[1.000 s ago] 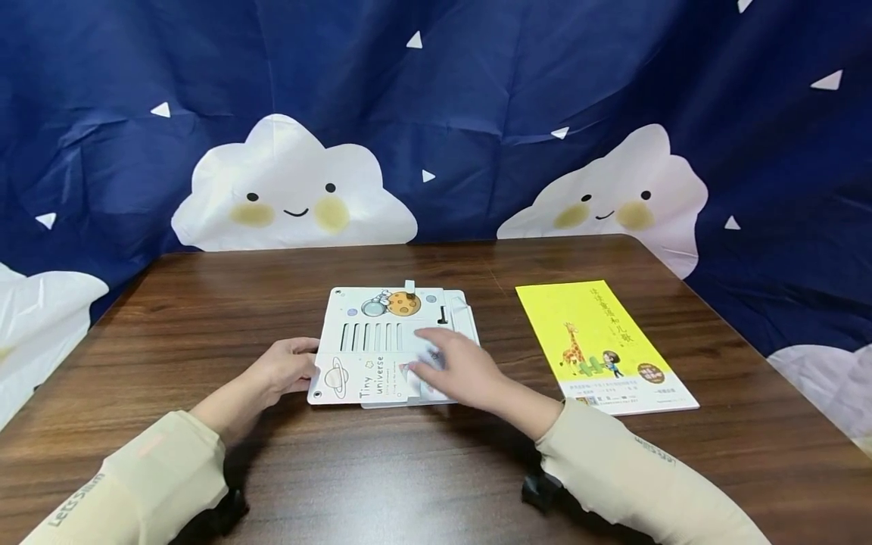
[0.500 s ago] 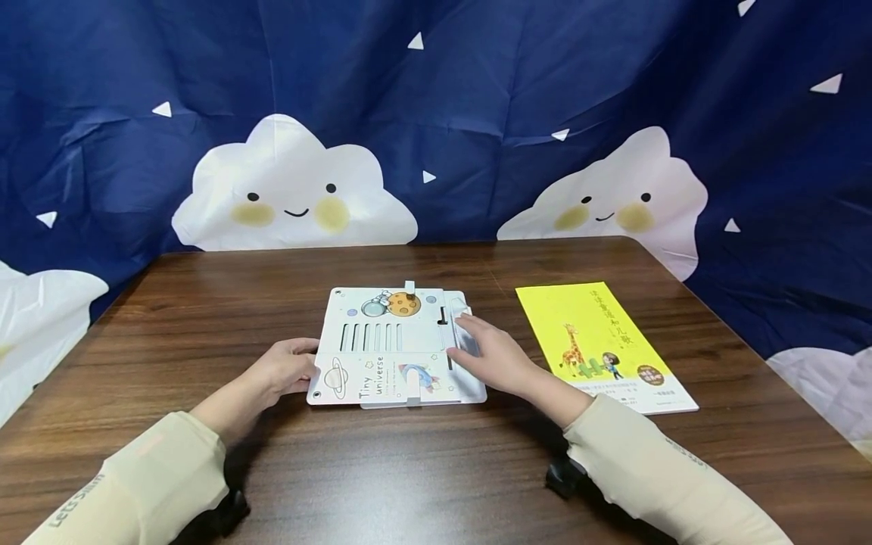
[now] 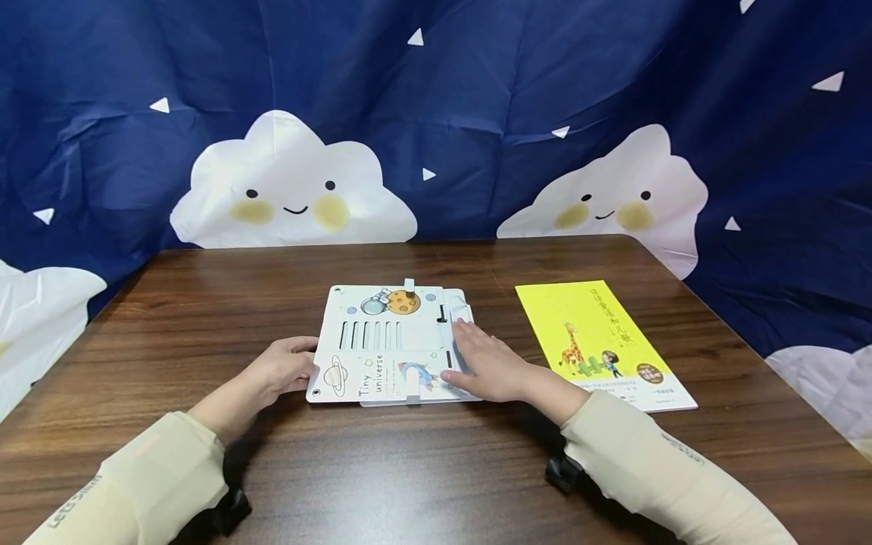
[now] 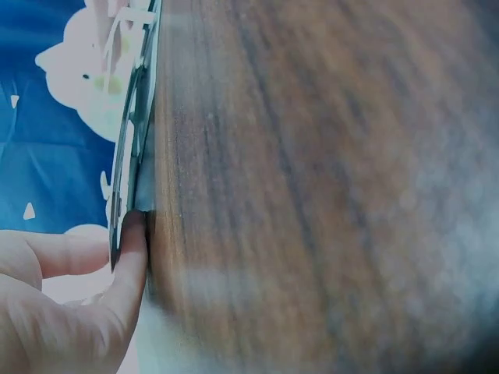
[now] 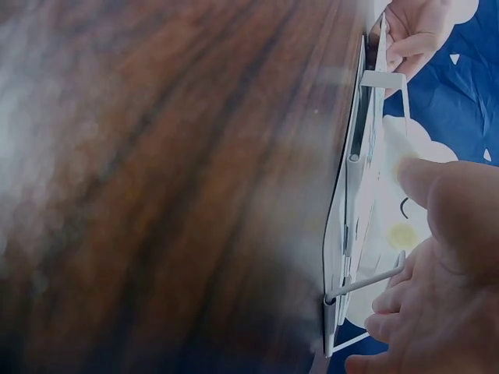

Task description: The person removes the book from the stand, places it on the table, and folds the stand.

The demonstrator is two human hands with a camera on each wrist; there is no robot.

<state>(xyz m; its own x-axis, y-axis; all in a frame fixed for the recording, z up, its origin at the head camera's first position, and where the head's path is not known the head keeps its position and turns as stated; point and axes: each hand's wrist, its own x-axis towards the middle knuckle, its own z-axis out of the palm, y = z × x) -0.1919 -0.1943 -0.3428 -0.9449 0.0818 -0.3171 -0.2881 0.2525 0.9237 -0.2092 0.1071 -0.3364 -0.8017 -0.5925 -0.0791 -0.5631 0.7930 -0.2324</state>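
A white folding book stand [image 3: 371,337] with space drawings and the words "Tiny universe" lies flat on the dark wooden table. My left hand [image 3: 286,363] pinches its left edge, with the thumb above and a finger underneath, as the left wrist view shows. At the stand's right end my right hand [image 3: 490,365] rests over the side panel, fingers extended and thumb pointing left. A thin white rod [image 5: 366,282] stands up from that end and meets the right fingers in the right wrist view. White page clips [image 3: 412,384] sit on the stand's front and back edges.
A yellow book [image 3: 579,318] with a giraffe on its cover lies to the right of the stand, close to my right forearm. Behind the table [image 3: 225,303] hangs a dark blue cloth [image 3: 463,91] with white clouds and triangles.
My right hand has moved from the stand's middle to its right end, then settled lower there with the thumb further left. The left hand stays at the left edge.
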